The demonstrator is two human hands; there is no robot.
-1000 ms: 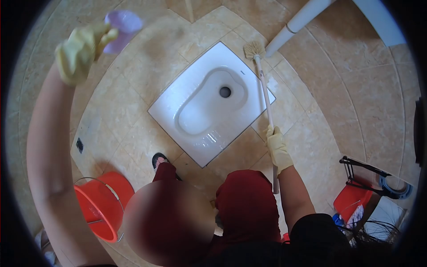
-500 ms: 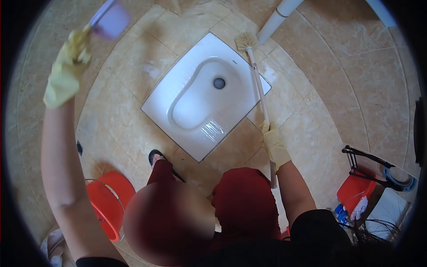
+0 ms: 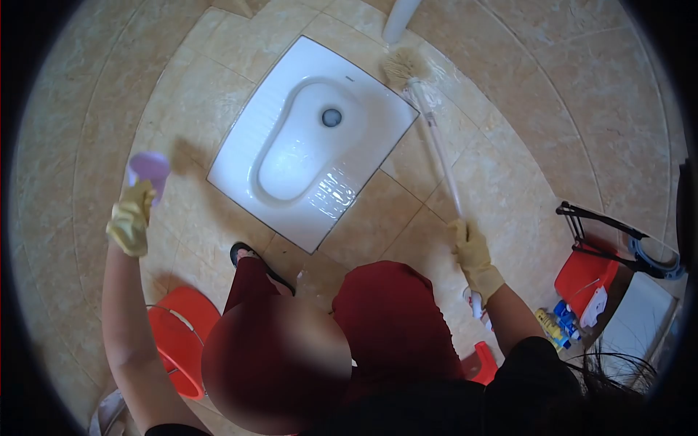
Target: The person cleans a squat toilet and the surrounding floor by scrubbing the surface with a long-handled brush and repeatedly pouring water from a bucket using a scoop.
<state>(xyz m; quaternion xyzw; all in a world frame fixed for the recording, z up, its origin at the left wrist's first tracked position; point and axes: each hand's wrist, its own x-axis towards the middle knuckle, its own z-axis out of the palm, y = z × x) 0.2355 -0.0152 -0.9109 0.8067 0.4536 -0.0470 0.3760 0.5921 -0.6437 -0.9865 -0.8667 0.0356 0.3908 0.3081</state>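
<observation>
My left hand, in a yellow rubber glove, is closed on a light purple water dipper at the left, held up apart from the floor. My right hand, gloved the same way, grips the long pale handle of a toilet brush. Its round bristle head is at the upper right corner of the white squat toilet, beside the rim rather than in the bowl. Wet shine shows on the toilet's ribbed footrest.
A red bucket stands by my left leg. At the right are another red bucket, a black folding frame, several bottles and a white box. A white pipe rises behind the toilet.
My left hand has come down and nearer with the dipper. The brush head has shifted off to the toilet's right side as my right hand moved slightly right. The view has shifted too.
</observation>
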